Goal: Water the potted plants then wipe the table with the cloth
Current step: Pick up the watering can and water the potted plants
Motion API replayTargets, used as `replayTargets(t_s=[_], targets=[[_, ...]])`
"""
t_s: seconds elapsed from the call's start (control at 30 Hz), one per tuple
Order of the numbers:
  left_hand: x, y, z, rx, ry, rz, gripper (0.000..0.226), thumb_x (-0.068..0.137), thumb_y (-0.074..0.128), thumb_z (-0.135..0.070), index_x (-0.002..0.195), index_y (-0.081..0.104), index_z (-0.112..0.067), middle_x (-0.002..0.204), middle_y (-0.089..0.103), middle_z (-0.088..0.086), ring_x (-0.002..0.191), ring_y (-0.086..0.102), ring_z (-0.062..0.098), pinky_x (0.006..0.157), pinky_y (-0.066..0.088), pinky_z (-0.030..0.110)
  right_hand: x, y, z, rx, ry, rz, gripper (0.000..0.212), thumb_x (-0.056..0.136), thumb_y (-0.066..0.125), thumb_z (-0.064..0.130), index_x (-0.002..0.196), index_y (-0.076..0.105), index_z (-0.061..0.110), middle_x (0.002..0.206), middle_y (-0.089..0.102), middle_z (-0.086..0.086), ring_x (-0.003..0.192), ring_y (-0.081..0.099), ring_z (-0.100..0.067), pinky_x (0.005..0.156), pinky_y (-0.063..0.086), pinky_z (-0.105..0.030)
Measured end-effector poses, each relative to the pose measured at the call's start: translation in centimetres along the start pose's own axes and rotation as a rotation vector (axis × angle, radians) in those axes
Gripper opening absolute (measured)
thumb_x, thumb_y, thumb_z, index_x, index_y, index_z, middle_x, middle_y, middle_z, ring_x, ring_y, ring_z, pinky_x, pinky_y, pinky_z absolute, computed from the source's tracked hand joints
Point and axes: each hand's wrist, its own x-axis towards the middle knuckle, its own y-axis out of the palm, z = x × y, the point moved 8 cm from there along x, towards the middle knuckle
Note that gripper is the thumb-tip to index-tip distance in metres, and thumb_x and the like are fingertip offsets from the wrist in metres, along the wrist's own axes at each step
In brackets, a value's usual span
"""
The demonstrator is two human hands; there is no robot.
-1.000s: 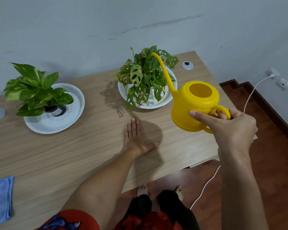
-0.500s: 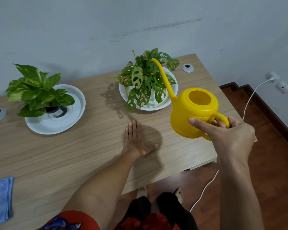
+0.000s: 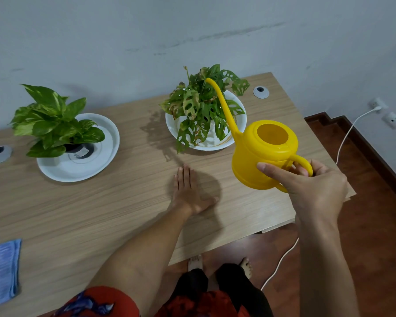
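My right hand [image 3: 311, 191] grips the handle of a yellow watering can [image 3: 263, 154], held in the air over the table's right side. Its long spout reaches up-left over the holey-leaved plant [image 3: 201, 106], which stands in a white dish [image 3: 240, 124]. My left hand [image 3: 188, 193] lies flat on the wooden table [image 3: 101, 202], fingers together, palm down, holding nothing. A second plant with broad variegated leaves [image 3: 50, 120] sits in a black pot on a white plate [image 3: 78, 165] at the left. A blue cloth [image 3: 0, 271] lies at the table's near left edge.
Two grey cable grommets are set into the tabletop, one [image 3: 261, 92] at the far right and another [image 3: 0, 153] at the far left. A white cable [image 3: 343, 143] runs from a wall socket down across the wooden floor. The wall stands right behind the table.
The watering can has sunk slightly and tilted a little less steeply toward the right plant. My left hand has stayed flat on the table.
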Motion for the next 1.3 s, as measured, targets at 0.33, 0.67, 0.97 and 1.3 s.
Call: replayTargets(t_s=[0.33,0.67,0.97,1.3], targets=[[-0.2,-0.2,-0.1,-0.012,-0.005,-0.012,0.139,0.074,0.045,-0.092,0.154,-0.029,-0.004,0.157,-0.044,0.012,0.145,-0.042,0.024,0.12,-0.025,0.041,0.5,-0.3,-0.3,0.025,0.006,-0.021,0.06,0.036,0.098,0.055,0.058,0.059,0.016,0.058,0.059,0.001,0.063,0.059,-0.018,0.065,0.06,-0.055],[-0.3,-0.3,0.0,0.036,-0.012,-0.036,0.139,0.073,0.037,-0.096,0.153,-0.029,-0.003,0.157,-0.044,0.013,0.145,-0.042,0.025,0.121,-0.022,0.043,0.9,-0.9,-0.4,0.037,0.014,-0.053,0.054,0.043,0.101,0.041,0.054,0.052,0.02,0.059,0.057,0.001,0.063,0.057,-0.018,0.067,0.061,-0.053],[-0.4,-0.2,0.1,-0.005,-0.001,-0.054,0.141,0.071,0.04,-0.096,0.154,-0.03,-0.006,0.157,-0.044,0.009,0.144,-0.043,0.021,0.123,-0.02,0.042,1.3,-0.9,-1.4,0.039,0.054,-0.053,0.058,0.038,0.099,0.05,0.059,0.057,0.017,0.062,0.057,-0.002,0.064,0.056,-0.018,0.066,0.06,-0.055],[-0.3,-0.1,0.2,0.003,-0.012,-0.05,0.14,0.069,0.037,-0.097,0.154,-0.03,-0.008,0.157,-0.045,0.008,0.144,-0.044,0.02,0.122,-0.021,0.042,1.9,-0.7,-1.2,0.022,0.066,-0.064,0.072,0.033,0.096,0.059,0.071,0.064,0.007,0.064,0.063,0.0,0.066,0.061,-0.018,0.068,0.061,-0.055]])
